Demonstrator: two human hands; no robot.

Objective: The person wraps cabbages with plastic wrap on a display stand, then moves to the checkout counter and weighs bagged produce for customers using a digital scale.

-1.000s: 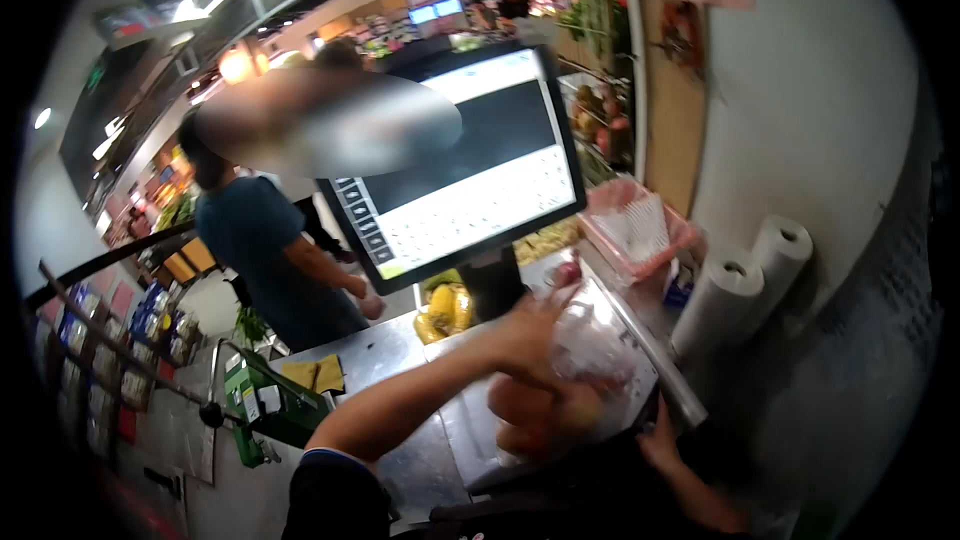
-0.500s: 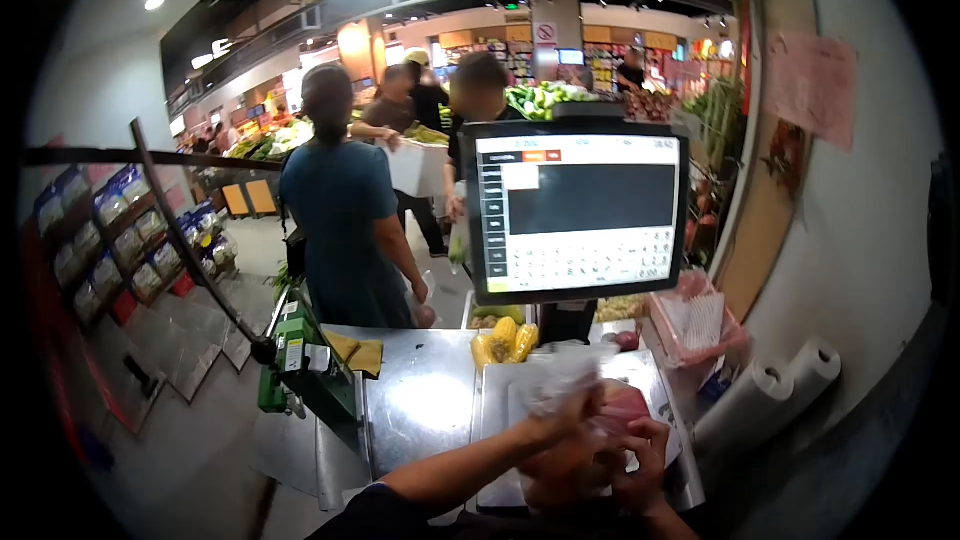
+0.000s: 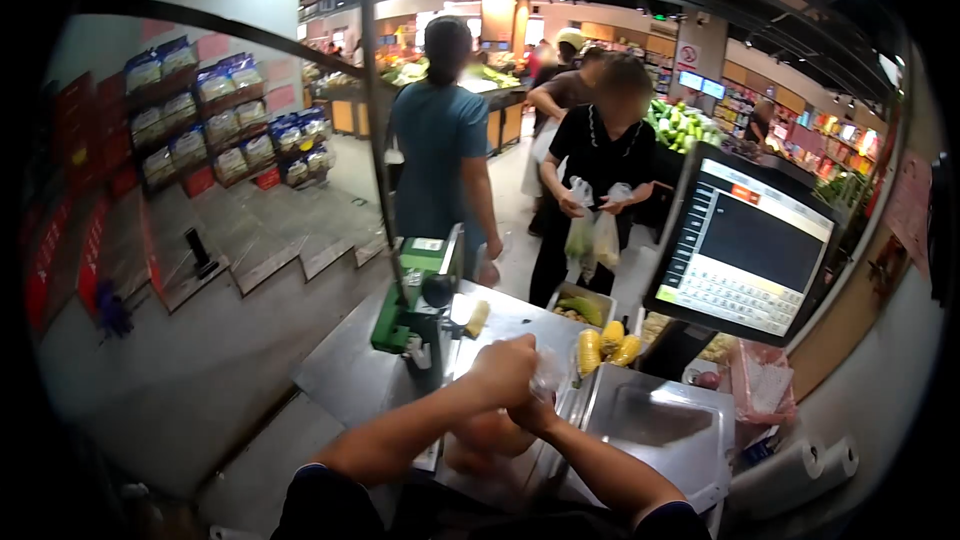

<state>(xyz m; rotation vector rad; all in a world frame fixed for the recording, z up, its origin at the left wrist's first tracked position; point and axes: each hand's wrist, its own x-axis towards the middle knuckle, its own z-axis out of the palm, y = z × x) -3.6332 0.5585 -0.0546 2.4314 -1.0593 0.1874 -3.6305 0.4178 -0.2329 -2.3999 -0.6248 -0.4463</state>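
Observation:
My left hand (image 3: 503,370) is closed, back up, over the twisted top of a clear plastic bag (image 3: 547,375). Just below and to its right, my right hand (image 3: 533,412) also grips the bag's neck. The bag's full lower part hangs beneath my wrists, with round reddish produce (image 3: 490,437) in it, blurred and partly behind my left forearm. Both hands are over the metal counter (image 3: 520,315), close to a green bench device (image 3: 415,290) at the left. My fingertips are mostly hidden.
Right of my hands is a metal scale plate (image 3: 660,420) below a tilted touch screen (image 3: 745,245). Wrapped corn (image 3: 605,345) lies behind the plate. Plastic rolls (image 3: 790,475) and a pink basket (image 3: 765,380) are farther right. One person (image 3: 605,170) holding bags faces the counter; another (image 3: 440,140) stands turned away.
My hands and the bag have moved left from the scale plate toward the green device. The view has turned left. The bag's top is now gathered between both hands.

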